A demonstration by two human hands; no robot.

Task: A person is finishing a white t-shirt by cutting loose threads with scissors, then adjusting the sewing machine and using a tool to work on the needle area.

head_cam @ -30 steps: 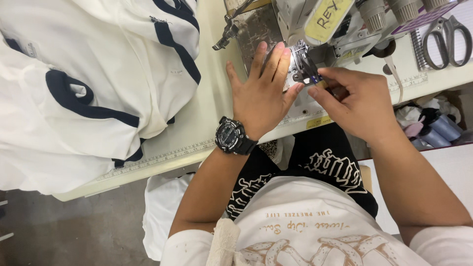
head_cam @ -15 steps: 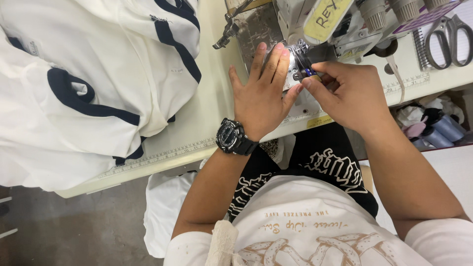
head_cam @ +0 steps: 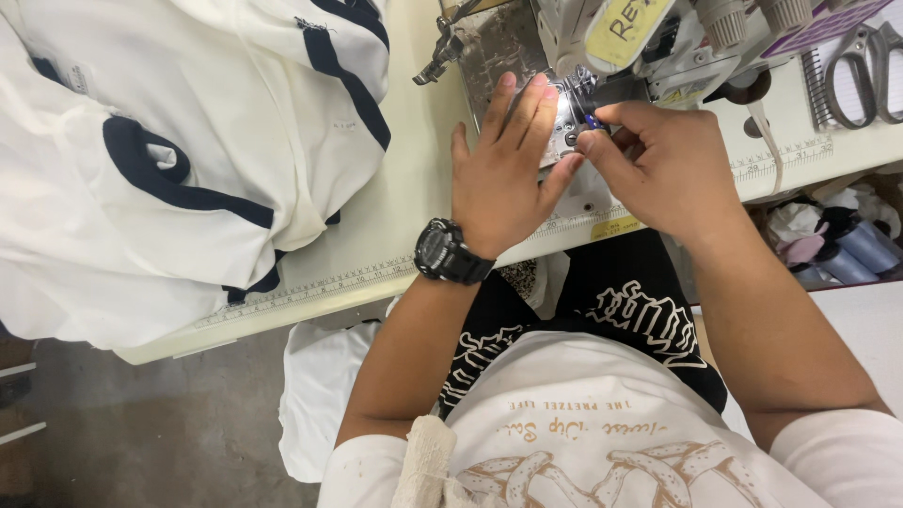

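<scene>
At the machine (head_cam: 602, 56), twelve o'clock of the table (head_cam: 395, 226), both hands work close at the needle area. Left hand (head_cam: 503, 174) lies flat, fingers spread and pointing to twelve, palm down on the metal bed (head_cam: 489, 47); black watch (head_cam: 450, 252) on the wrist. Right hand (head_cam: 658, 165) sits just beside it at three o'clock, thumb and forefinger pinched on a small dark-blue part (head_cam: 590, 120), apparently a tool tip or a thread guide; too small to tell which. Hands near each other, the left fingertips almost touching the right thumb. Judgement: the blue part looks light, rigid and tiny, easily dropped or lost under the machine head; best taken by a fingertip pinch as now, with the other hand braced flat for steadiness. Thread, if any is involved, cannot be made out. Metal bed looks hard and smooth, likely slippery under a palm. At nine to ten o'clock a heap of white garments (head_cam: 160, 160) with navy trim lies on the table, well apart from the hands; soft, limp cloth, light, would bunch and slide, best gathered by a seam or edge. Scissors (head_cam: 861, 61) rest at two o'clock on the table's far right. Thread cones (head_cam: 851, 254) show below the table edge at three o'clock.
</scene>
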